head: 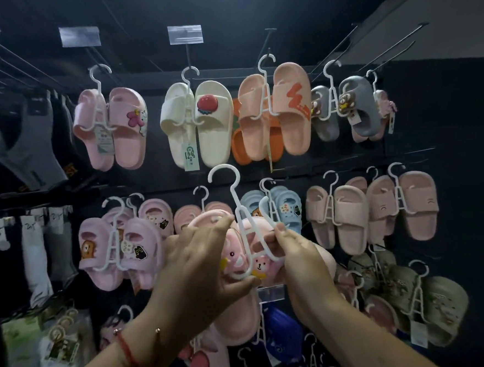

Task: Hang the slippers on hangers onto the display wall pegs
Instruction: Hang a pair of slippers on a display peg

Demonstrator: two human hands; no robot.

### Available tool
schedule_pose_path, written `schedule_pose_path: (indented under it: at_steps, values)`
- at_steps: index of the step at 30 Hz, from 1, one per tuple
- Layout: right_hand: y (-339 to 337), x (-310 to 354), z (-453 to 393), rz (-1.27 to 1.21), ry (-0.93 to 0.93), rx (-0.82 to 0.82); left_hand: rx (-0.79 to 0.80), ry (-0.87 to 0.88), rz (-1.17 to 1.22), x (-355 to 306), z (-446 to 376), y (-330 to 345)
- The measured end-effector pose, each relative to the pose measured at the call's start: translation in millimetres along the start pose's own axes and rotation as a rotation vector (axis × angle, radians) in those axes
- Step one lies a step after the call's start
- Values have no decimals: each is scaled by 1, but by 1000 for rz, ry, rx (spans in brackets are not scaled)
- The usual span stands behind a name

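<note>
My left hand curls around the pink slippers; my right hand pinches the white hanger, seemingly threaded through them, its hook just below the cream slippers on the display wall.

one head-worn wide-angle view, looking forward and slightly up at the display wall, close enough that both forearms reach in from the bottom edge. the left hand and right hand meet low in centre frame, rows of slippers above and beside them.
</note>
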State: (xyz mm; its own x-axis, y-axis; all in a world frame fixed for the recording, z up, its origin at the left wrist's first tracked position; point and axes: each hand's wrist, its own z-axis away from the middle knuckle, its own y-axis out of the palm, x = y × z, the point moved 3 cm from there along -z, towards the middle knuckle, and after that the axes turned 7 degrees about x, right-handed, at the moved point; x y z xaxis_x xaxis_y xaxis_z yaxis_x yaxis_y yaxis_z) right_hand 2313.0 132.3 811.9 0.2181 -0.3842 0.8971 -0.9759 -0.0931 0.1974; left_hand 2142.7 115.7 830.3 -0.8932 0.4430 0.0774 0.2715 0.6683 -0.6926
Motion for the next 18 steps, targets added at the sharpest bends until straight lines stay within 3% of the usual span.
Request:
schedule_pose_path:
  at_steps: [4, 9, 18]
  values:
    - [3, 5, 2, 5, -15, 7, 89, -29, 153, 8, -8, -8]
    - [-3, 10, -11, -186, 28, -16, -22, -83, 360, 25, -9, -14]
    - [-1, 39, -54, -642, 150, -226, -56, 46, 205, 19, 1, -17]
